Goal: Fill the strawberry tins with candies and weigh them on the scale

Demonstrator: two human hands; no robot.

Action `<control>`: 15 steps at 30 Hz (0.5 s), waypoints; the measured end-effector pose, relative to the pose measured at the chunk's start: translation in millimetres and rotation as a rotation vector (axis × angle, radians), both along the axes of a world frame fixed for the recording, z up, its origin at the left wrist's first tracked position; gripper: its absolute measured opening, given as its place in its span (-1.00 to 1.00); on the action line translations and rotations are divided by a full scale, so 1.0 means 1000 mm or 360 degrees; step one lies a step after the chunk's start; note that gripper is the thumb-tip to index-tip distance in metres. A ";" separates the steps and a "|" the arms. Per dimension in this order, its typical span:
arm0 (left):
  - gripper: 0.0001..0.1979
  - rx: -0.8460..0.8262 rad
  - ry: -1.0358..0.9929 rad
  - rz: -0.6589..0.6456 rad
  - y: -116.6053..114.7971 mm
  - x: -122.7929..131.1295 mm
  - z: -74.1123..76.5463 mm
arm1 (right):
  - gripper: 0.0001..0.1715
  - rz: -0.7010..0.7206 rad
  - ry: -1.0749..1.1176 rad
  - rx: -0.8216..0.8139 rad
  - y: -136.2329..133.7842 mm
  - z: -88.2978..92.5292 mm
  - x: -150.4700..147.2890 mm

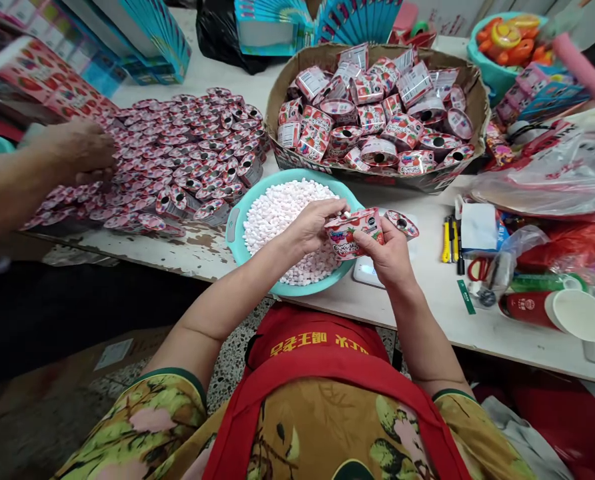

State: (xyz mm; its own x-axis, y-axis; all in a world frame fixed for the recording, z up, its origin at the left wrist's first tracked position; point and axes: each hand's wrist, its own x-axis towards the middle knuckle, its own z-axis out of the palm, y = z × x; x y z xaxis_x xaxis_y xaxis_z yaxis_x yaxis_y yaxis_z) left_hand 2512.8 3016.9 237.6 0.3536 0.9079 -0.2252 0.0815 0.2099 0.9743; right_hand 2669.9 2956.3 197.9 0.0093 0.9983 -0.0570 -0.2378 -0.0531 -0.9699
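Note:
Both my hands hold a small strawberry-printed box [356,235] over the near edge of a teal bowl [233,230] full of small white candies [282,213]. My left hand [311,225] pinches the box's top left corner, fingers closed. My right hand [390,253] grips the box from the right and below; the box's flap [401,223] sticks out to the right past my fingers.
A cardboard tray [470,87] of filled strawberry boxes stands behind the bowl. Flat folded boxes [177,160] cover the table's left part, where another person's hand [80,152] rests. Yellow cutters [446,240], plastic bags, a red bottle [527,308] and a white cup [580,315] lie at right.

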 end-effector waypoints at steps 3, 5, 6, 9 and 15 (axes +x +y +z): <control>-0.76 -0.0159 -0.0157 0.0120 0.003 -0.010 0.004 | -0.33 -0.0102 0.0091 0.0053 -0.008 -0.003 0.010; -0.76 0.0027 0.0009 0.0135 0.008 -0.022 0.008 | -0.25 -0.0185 0.0190 0.0117 -0.016 -0.004 0.024; -0.77 0.0195 0.0162 0.0145 0.011 -0.029 0.010 | -0.23 -0.0230 0.0213 0.0146 -0.020 -0.006 0.033; -0.86 0.0736 0.0751 0.0087 0.017 -0.050 0.007 | -0.30 -0.0446 0.0132 0.0199 -0.036 -0.013 0.064; -0.78 0.1049 0.1306 -0.0237 0.016 -0.064 -0.002 | -0.38 -0.0746 -0.0038 0.0138 -0.059 -0.029 0.099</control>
State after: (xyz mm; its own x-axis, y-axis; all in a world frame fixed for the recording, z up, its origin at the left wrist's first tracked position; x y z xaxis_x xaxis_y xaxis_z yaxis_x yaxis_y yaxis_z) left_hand 2448.9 3032.5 235.7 0.4344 0.8976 0.0752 0.7467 -0.4055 0.5273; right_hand 2769.1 2897.3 168.8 0.4599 0.8874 0.0323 -0.1945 0.1361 -0.9714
